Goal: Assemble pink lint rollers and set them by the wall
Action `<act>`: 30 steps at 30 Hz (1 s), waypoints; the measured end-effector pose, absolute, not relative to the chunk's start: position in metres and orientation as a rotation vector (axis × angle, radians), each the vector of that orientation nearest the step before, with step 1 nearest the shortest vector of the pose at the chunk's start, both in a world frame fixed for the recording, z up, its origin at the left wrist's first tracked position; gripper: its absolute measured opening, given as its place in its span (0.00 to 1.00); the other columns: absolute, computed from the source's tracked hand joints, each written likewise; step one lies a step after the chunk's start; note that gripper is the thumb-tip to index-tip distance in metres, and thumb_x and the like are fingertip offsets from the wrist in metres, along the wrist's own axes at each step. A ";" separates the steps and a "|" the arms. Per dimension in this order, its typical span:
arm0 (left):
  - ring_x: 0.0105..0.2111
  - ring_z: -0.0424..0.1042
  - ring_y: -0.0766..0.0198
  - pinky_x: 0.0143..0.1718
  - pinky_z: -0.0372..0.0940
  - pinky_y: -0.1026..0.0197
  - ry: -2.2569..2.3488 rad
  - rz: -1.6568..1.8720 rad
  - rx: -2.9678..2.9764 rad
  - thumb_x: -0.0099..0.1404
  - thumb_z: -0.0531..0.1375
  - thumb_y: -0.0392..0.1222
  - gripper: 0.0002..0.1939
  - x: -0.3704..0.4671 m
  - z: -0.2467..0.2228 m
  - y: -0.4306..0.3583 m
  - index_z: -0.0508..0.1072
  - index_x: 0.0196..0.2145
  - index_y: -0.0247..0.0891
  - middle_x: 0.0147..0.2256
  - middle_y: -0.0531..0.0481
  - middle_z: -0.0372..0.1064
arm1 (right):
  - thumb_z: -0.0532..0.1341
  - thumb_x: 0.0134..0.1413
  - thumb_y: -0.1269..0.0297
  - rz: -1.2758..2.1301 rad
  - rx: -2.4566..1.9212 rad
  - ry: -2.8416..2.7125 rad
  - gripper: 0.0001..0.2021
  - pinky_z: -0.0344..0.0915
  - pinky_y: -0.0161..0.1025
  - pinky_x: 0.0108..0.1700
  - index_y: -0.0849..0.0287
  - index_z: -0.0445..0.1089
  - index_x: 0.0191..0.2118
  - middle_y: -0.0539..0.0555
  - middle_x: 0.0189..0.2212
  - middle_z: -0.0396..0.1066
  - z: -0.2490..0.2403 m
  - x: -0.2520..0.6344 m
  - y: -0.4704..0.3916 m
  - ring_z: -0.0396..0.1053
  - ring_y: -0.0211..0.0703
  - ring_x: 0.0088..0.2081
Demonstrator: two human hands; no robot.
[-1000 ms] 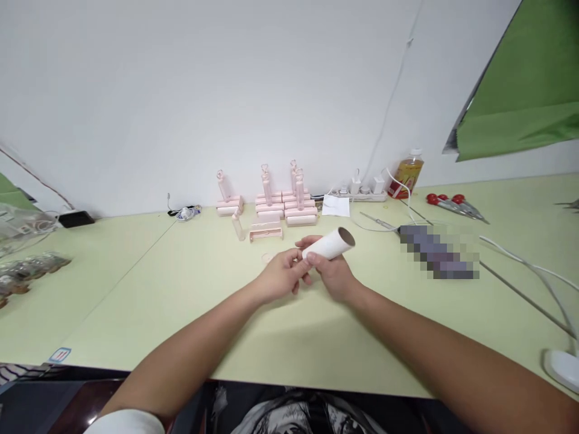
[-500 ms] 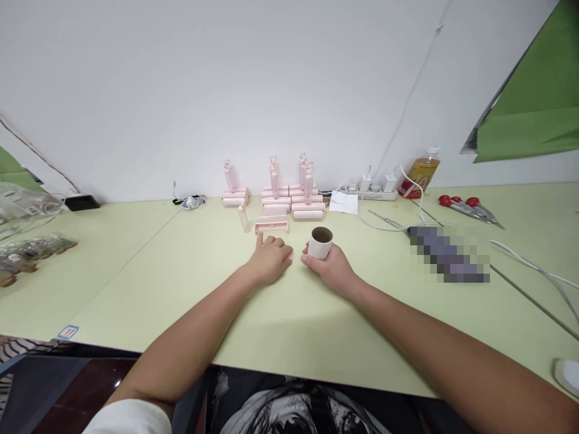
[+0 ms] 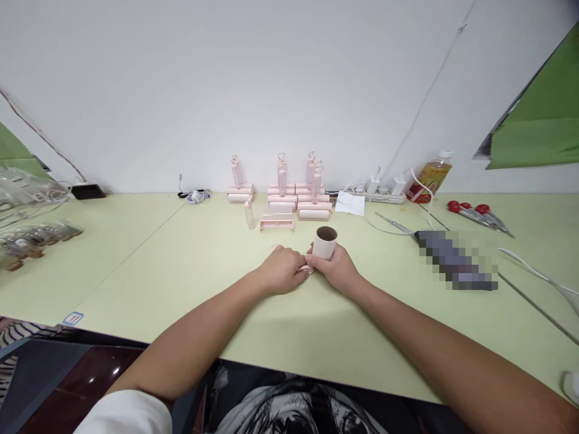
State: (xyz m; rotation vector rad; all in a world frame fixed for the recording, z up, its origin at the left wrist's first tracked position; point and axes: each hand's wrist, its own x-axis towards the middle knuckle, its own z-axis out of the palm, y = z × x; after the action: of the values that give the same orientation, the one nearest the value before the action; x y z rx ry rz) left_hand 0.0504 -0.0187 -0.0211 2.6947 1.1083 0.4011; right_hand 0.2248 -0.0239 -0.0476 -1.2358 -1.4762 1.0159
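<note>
My right hand (image 3: 340, 269) is wrapped round a white paper roll (image 3: 324, 246) with a brown hollow core, held upright just above the table. Beside it, my left hand (image 3: 281, 270) is closed on a small pink part (image 3: 306, 269), mostly covered by the fingers; its fingertips nearly meet the right thumb. Another bit of pink (image 3: 274, 246) shows past the left knuckles. Farther back lie an open pink case (image 3: 277, 225) and a pink handle (image 3: 249, 214) standing upright. Several pink rollers (image 3: 314, 211) with upright handles are grouped near the wall.
At the back right are a white paper (image 3: 350, 204), a power strip (image 3: 384, 197), a drink bottle (image 3: 429, 178) and red-handled tools (image 3: 479, 216). A blurred dark object (image 3: 455, 259) lies right of my hands. Bagged items (image 3: 34, 241) sit at the left.
My left hand has moved away from the open case toward the roll, bringing the small pink part close to my right fingers. The view has shifted slightly.
</note>
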 end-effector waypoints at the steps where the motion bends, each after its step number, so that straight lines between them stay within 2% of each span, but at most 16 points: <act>1: 0.24 0.63 0.63 0.33 0.57 0.59 1.151 0.492 2.615 0.64 0.53 0.43 0.12 0.051 -0.022 -0.019 0.66 0.24 0.38 0.23 0.52 0.65 | 0.66 0.41 0.56 1.011 -1.236 -1.481 0.16 0.64 0.41 0.36 0.60 0.67 0.36 0.53 0.31 0.71 -0.047 0.225 -0.024 0.68 0.45 0.33; 4: 0.24 0.62 0.66 0.27 0.56 0.62 1.226 0.831 2.282 0.59 0.55 0.40 0.10 0.046 -0.023 -0.014 0.60 0.21 0.38 0.23 0.53 0.64 | 0.65 0.42 0.54 0.975 -1.286 -1.517 0.16 0.63 0.41 0.35 0.60 0.67 0.35 0.53 0.30 0.70 -0.045 0.225 -0.024 0.67 0.45 0.32; 7: 0.28 0.66 0.66 0.28 0.58 0.63 1.108 1.109 2.058 0.54 0.56 0.35 0.14 0.037 -0.019 -0.008 0.53 0.17 0.38 0.26 0.52 0.67 | 0.65 0.43 0.54 0.922 -1.371 -1.583 0.16 0.62 0.40 0.34 0.59 0.67 0.35 0.52 0.30 0.70 -0.042 0.224 -0.026 0.66 0.45 0.32; 10: 0.28 0.67 0.67 0.29 0.58 0.63 0.938 1.262 2.051 0.55 0.57 0.34 0.19 0.031 -0.012 -0.007 0.49 0.16 0.38 0.28 0.51 0.69 | 0.65 0.43 0.54 0.865 -1.395 -1.705 0.16 0.60 0.38 0.32 0.57 0.66 0.36 0.50 0.30 0.69 -0.039 0.223 -0.028 0.65 0.44 0.32; 12: 0.27 0.66 0.68 0.28 0.58 0.63 0.874 1.304 2.112 0.58 0.59 0.37 0.21 0.029 -0.009 -0.007 0.49 0.16 0.38 0.28 0.50 0.69 | 0.64 0.45 0.54 0.847 -1.392 -1.784 0.15 0.59 0.37 0.30 0.56 0.66 0.37 0.49 0.30 0.69 -0.038 0.224 -0.030 0.65 0.43 0.31; 15: 0.28 0.68 0.67 0.29 0.59 0.63 0.830 1.290 2.214 0.59 0.62 0.44 0.25 0.025 -0.008 -0.005 0.50 0.16 0.37 0.28 0.49 0.69 | 0.63 0.46 0.55 0.841 -1.403 -1.854 0.15 0.59 0.37 0.30 0.55 0.67 0.39 0.49 0.30 0.70 -0.034 0.226 -0.032 0.66 0.43 0.31; 18: 0.31 0.70 0.64 0.29 0.60 0.64 0.870 1.229 2.273 0.56 0.65 0.50 0.27 0.019 -0.009 0.001 0.52 0.16 0.37 0.27 0.49 0.69 | 0.63 0.46 0.58 0.820 -1.398 -1.928 0.16 0.60 0.36 0.31 0.54 0.68 0.43 0.49 0.33 0.72 -0.030 0.229 -0.032 0.67 0.43 0.33; 22: 0.26 0.66 0.67 0.26 0.56 0.65 1.028 1.008 2.366 0.53 0.66 0.57 0.27 0.012 -0.009 0.006 0.56 0.17 0.37 0.25 0.52 0.67 | 0.63 0.46 0.62 0.733 -1.384 -2.071 0.15 0.58 0.36 0.32 0.53 0.70 0.44 0.50 0.35 0.73 -0.025 0.232 -0.033 0.68 0.44 0.34; 26: 0.23 0.60 0.70 0.24 0.53 0.65 1.053 0.799 2.392 0.53 0.65 0.60 0.27 0.012 -0.007 0.006 0.58 0.18 0.37 0.23 0.54 0.64 | 0.62 0.46 0.63 0.655 -1.406 -2.161 0.11 0.55 0.36 0.30 0.53 0.70 0.39 0.51 0.33 0.73 -0.023 0.232 -0.033 0.68 0.45 0.33; 30: 0.24 0.59 0.70 0.25 0.53 0.65 1.010 0.726 2.373 0.54 0.65 0.58 0.24 0.015 -0.008 0.004 0.61 0.20 0.36 0.26 0.54 0.65 | 0.63 0.45 0.63 0.615 -1.429 -2.182 0.10 0.53 0.36 0.29 0.53 0.71 0.38 0.51 0.32 0.74 -0.026 0.233 -0.032 0.68 0.45 0.32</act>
State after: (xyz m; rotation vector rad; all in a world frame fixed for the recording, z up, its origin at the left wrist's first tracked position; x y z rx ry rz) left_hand 0.0149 0.0039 -0.0079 2.3728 1.0103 0.7263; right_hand 0.2327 -0.0316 -0.0257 -1.4293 -2.1825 0.6155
